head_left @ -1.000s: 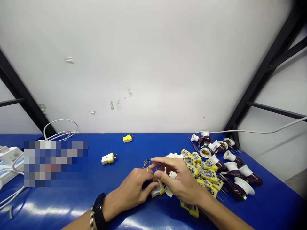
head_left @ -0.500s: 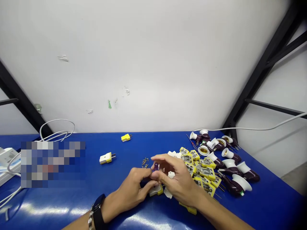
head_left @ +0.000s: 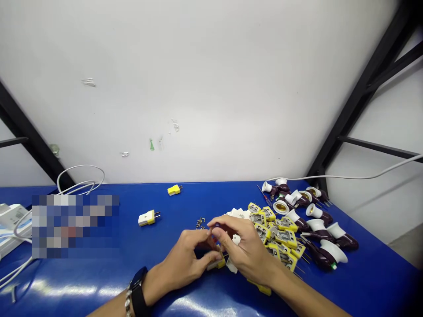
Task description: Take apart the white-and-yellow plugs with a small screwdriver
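Note:
My left hand (head_left: pixel 191 255) is closed, thumb and fingers pinching a white-and-yellow plug (head_left: pixel 218 264), mostly hidden behind the fingers. Above it my right hand (head_left: pixel 243 244) grips a small screwdriver (head_left: pixel 217 225) between thumb and forefinger. Only its dark purple handle end and a bit of red show; the tip is hidden. Beyond my fingers lie small brass-coloured screws (head_left: pixel 200 222). Against my right hand's far side rests a heap of open yellow plug halves (head_left: pixel 284 237) with metal prongs, and white plug covers (head_left: pixel 239 214) lie behind the hand.
Two closed plugs, one white-and-yellow (head_left: pixel 147 218) and one yellow (head_left: pixel 174 189), lie on the blue table (head_left: pixel 132 264). Purple-and-white lamp holders (head_left: pixel 317 229) crowd the right, near another screwdriver (head_left: pixel 266 197). A power strip (head_left: pixel 15 224) and white cables (head_left: pixel 81 176) sit left.
The screwdriver's handle has turned and tilted a little in my right fingers, showing some red below. Both hands stay almost in place, and the view has shifted slightly.

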Demonstrator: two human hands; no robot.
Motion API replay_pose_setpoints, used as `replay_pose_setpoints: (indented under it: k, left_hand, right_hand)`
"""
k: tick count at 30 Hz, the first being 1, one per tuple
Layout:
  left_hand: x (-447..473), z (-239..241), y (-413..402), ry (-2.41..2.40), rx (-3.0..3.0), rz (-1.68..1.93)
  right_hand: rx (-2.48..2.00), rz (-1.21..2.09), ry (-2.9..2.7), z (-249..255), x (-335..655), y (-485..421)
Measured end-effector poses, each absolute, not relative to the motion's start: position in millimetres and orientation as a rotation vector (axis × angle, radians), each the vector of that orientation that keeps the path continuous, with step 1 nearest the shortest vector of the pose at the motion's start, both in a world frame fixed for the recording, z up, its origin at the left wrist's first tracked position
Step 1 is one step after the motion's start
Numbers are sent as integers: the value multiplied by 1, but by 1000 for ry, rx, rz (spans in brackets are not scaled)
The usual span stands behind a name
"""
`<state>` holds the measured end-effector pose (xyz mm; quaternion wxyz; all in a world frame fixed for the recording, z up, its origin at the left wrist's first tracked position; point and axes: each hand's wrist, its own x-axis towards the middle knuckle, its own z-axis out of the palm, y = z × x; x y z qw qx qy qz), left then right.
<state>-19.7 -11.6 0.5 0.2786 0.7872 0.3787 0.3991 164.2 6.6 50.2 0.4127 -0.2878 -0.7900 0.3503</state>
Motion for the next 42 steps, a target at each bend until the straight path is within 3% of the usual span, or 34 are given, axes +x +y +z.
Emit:
replay_pose_setpoints:
  k: [14,28,42]
  left_hand:
    - [-18,5,-10,918,2159,1088]
    - [-15,-1,-9,1173,2158,1136]
    - [-30,25,-14,1305,2276,632]
  right_hand:
    - [-674,985,-2070,55,167,5]
    - [-733,1027,-2063,52,166,7]
    - [-717,1234,-1687,50,171,15]
